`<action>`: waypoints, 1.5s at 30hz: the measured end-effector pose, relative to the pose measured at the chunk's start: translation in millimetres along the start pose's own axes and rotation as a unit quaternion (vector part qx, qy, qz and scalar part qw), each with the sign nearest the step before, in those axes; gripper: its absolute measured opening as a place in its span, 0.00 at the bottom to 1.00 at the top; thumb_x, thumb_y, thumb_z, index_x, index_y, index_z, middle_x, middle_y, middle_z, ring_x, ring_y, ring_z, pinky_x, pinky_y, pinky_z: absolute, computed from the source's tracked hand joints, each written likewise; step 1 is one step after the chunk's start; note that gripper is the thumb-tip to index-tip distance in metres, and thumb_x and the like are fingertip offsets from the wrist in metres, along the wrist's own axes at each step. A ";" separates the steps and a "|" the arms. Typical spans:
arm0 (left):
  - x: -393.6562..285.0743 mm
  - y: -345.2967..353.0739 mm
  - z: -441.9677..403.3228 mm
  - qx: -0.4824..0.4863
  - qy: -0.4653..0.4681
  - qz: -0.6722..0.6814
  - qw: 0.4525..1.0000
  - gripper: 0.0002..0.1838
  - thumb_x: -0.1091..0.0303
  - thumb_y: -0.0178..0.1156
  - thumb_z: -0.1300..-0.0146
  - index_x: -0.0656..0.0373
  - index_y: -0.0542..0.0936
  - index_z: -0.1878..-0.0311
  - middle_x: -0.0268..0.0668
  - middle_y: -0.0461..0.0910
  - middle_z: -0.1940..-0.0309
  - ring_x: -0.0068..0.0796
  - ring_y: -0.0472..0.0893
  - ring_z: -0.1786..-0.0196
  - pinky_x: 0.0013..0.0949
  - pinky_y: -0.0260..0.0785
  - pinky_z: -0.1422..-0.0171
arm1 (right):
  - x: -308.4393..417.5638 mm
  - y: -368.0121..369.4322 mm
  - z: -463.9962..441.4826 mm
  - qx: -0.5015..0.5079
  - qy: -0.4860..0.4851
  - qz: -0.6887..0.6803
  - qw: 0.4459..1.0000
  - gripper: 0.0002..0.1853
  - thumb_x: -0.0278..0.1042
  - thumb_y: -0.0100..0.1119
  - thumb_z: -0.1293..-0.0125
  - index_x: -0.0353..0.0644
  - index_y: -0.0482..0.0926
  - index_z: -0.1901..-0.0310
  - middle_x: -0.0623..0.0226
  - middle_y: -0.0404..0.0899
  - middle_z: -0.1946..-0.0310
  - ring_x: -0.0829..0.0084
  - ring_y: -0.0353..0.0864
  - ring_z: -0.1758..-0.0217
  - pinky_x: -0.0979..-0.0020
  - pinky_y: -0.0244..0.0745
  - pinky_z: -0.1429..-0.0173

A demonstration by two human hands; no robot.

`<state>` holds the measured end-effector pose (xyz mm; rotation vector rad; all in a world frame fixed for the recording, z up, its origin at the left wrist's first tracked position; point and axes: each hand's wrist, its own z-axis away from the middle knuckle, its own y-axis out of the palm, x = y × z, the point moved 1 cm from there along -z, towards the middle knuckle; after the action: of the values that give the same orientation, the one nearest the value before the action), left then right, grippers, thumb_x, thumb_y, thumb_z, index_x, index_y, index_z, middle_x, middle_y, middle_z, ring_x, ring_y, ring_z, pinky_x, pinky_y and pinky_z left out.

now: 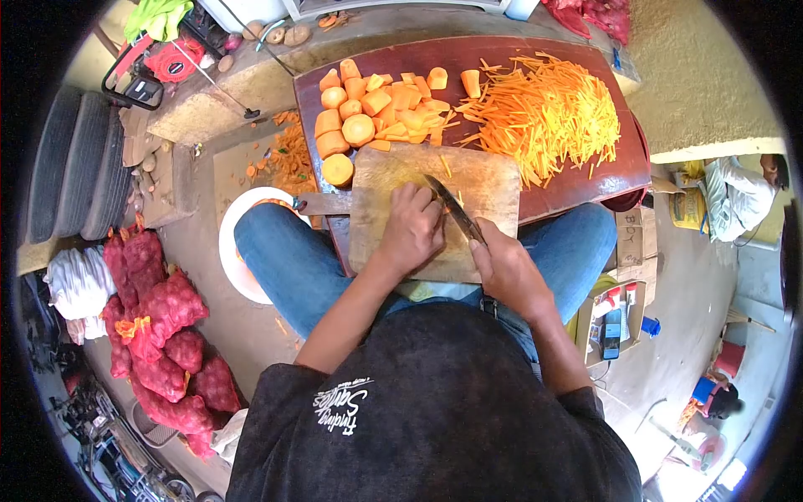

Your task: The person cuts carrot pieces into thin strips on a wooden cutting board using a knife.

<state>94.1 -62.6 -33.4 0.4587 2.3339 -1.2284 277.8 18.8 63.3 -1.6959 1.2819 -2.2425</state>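
Observation:
A wooden cutting board (489, 180) with a handle lies at the near edge of a dark red table (535, 48). My right hand (512, 269) is wrapped round the handle of a knife (452, 205), its blade slanting up and left over the board. Beside the blade, my left hand (413, 224) is curled down on the board with bent fingers; whatever lies under them is hidden. A thin carrot strip (446, 166) rests on the board near the knife tip. Beyond the board are chunks of peeled carrot (358, 129) on the left and a heap of carrot strips (556, 117) on the right.
A white basin (227, 238) stands by my left knee, with carrot peelings (293, 159) on the floor behind it. Red mesh sacks (171, 305) and tyres (74, 163) are at left. A box holding a phone (612, 333) sits at right. Two other people are farther right.

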 end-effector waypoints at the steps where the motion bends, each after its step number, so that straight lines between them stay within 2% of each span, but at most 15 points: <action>1: -0.1 -0.7 1.1 0.006 -0.002 -0.001 1.000 0.08 0.74 0.71 0.50 0.63 0.86 0.65 0.44 0.76 0.63 0.51 0.76 0.53 0.51 0.67 0.46 | -0.7 2.7 0.9 -0.005 -0.001 -0.008 1.000 0.12 0.29 0.58 0.19 0.33 0.76 0.41 0.30 0.85 0.56 0.25 0.84 0.48 0.36 0.80 0.47; 4: -1.1 -2.3 -1.2 0.015 -0.001 0.002 1.000 0.09 0.74 0.71 0.50 0.64 0.86 0.64 0.45 0.76 0.63 0.51 0.76 0.53 0.51 0.67 0.46 | -4.0 1.9 -5.4 0.029 0.036 0.006 0.999 0.15 0.28 0.59 0.18 0.32 0.77 0.36 0.31 0.84 0.53 0.27 0.83 0.47 0.42 0.80 0.46; 7: 1.0 -2.9 -0.6 0.002 -0.002 0.012 1.000 0.09 0.74 0.72 0.48 0.64 0.86 0.63 0.45 0.76 0.63 0.52 0.76 0.53 0.52 0.68 0.47 | -3.6 -1.6 -6.4 0.021 0.037 0.005 0.999 0.15 0.29 0.59 0.18 0.31 0.77 0.36 0.31 0.84 0.53 0.27 0.83 0.46 0.43 0.80 0.44; 10: 1.3 -3.3 2.6 -0.015 -0.012 0.020 1.000 0.11 0.74 0.74 0.48 0.64 0.85 0.62 0.46 0.76 0.63 0.54 0.76 0.54 0.52 0.68 0.49 | -1.2 -4.6 -1.7 0.003 0.020 0.005 1.000 0.13 0.30 0.57 0.19 0.33 0.74 0.41 0.29 0.85 0.56 0.25 0.84 0.48 0.35 0.80 0.45; 16: 3.5 -2.5 0.4 0.008 0.000 0.006 1.000 0.11 0.74 0.74 0.47 0.64 0.86 0.61 0.47 0.77 0.62 0.54 0.76 0.54 0.53 0.69 0.49 | -2.5 2.8 0.5 0.009 0.032 0.008 0.999 0.13 0.31 0.58 0.19 0.35 0.74 0.40 0.30 0.85 0.57 0.25 0.84 0.48 0.34 0.79 0.45; 19: 0.6 -3.8 -0.2 0.010 0.000 0.009 1.000 0.11 0.74 0.73 0.47 0.64 0.86 0.60 0.47 0.77 0.62 0.55 0.76 0.54 0.53 0.69 0.48 | -3.6 3.8 -8.0 0.024 0.038 0.011 0.999 0.16 0.30 0.60 0.19 0.32 0.78 0.36 0.32 0.85 0.55 0.27 0.83 0.47 0.44 0.81 0.45; 21: -0.5 -7.0 -1.0 0.021 -0.013 0.012 1.000 0.11 0.74 0.73 0.45 0.65 0.87 0.58 0.46 0.77 0.61 0.55 0.76 0.54 0.54 0.70 0.48 | -7.0 3.3 -8.9 0.014 0.044 0.005 0.999 0.15 0.29 0.60 0.18 0.32 0.79 0.37 0.33 0.85 0.54 0.27 0.84 0.47 0.46 0.82 0.45; 22: 0.0 -7.3 -2.0 -0.003 -0.020 0.025 0.999 0.10 0.75 0.73 0.44 0.65 0.87 0.58 0.46 0.77 0.62 0.54 0.77 0.54 0.53 0.70 0.48 | -7.7 3.1 -9.7 0.012 0.046 0.001 0.999 0.14 0.29 0.59 0.18 0.32 0.79 0.38 0.33 0.86 0.54 0.28 0.84 0.48 0.47 0.82 0.45; 25: 2.7 -3.6 1.4 -0.073 -0.065 0.068 0.993 0.06 0.77 0.73 0.40 0.65 0.88 0.60 0.47 0.79 0.63 0.53 0.79 0.56 0.51 0.72 0.50 | 1.7 -6.3 -5.6 -0.049 0.029 -0.035 0.998 0.15 0.31 0.59 0.19 0.34 0.79 0.37 0.31 0.86 0.54 0.28 0.85 0.47 0.38 0.80 0.44; 27: 8.0 -0.2 1.1 -0.123 -0.112 0.105 0.980 0.03 0.78 0.74 0.38 0.65 0.87 0.63 0.46 0.81 0.64 0.52 0.80 0.57 0.49 0.72 0.51 | 1.4 -14.2 -1.8 -0.024 0.057 -0.035 0.997 0.17 0.32 0.59 0.19 0.35 0.79 0.34 0.31 0.86 0.53 0.28 0.86 0.47 0.40 0.81 0.44; 31: 14.0 -6.6 -0.2 -0.201 -0.192 0.180 0.944 0.03 0.79 0.75 0.34 0.65 0.91 0.59 0.45 0.84 0.66 0.44 0.82 0.60 0.43 0.74 0.53 | -2.0 -17.5 8.8 0.055 0.073 -0.048 0.995 0.19 0.32 0.60 0.19 0.35 0.79 0.32 0.32 0.86 0.53 0.28 0.86 0.48 0.43 0.82 0.44; 34: 15.2 -6.5 -0.4 -0.226 -0.240 0.240 0.913 0.02 0.80 0.74 0.33 0.66 0.91 0.59 0.44 0.83 0.67 0.41 0.81 0.62 0.40 0.73 0.56 | -7.8 -12.0 12.8 0.062 0.027 -0.048 0.997 0.14 0.30 0.62 0.19 0.33 0.82 0.38 0.41 0.85 0.62 0.45 0.86 0.62 0.54 0.81 0.52; 40: 13.2 -5.9 -1.3 -0.154 -0.218 0.208 0.941 0.03 0.77 0.76 0.33 0.65 0.91 0.60 0.44 0.85 0.66 0.41 0.82 0.63 0.40 0.74 0.57 | -53.8 -49.4 -30.3 -0.003 -0.006 0.012 1.000 0.14 0.34 0.64 0.19 0.33 0.86 0.42 0.41 0.88 0.59 0.45 0.91 0.57 0.54 0.84 0.50; 44: 10.7 -9.2 -5.2 -0.123 -0.169 0.142 0.968 0.03 0.75 0.76 0.35 0.63 0.91 0.61 0.44 0.82 0.68 0.47 0.81 0.62 0.46 0.73 0.56 | -93.7 -84.7 -74.6 -0.071 -0.027 0.089 0.993 0.18 0.37 0.64 0.19 0.33 0.85 0.37 0.39 0.89 0.57 0.48 0.94 0.53 0.56 0.85 0.46; 45: 10.9 -8.5 -4.7 -0.120 -0.170 0.139 0.968 0.03 0.75 0.76 0.35 0.63 0.92 0.61 0.44 0.82 0.69 0.47 0.81 0.62 0.46 0.73 0.56 | -93.0 -95.1 -83.1 -0.067 -0.004 0.094 0.993 0.18 0.37 0.64 0.19 0.33 0.85 0.38 0.37 0.89 0.58 0.42 0.93 0.52 0.52 0.85 0.47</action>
<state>79.6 -62.5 -31.1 0.4349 2.0102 -0.8089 286.5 174.5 46.6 -1.5462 1.5499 -2.0860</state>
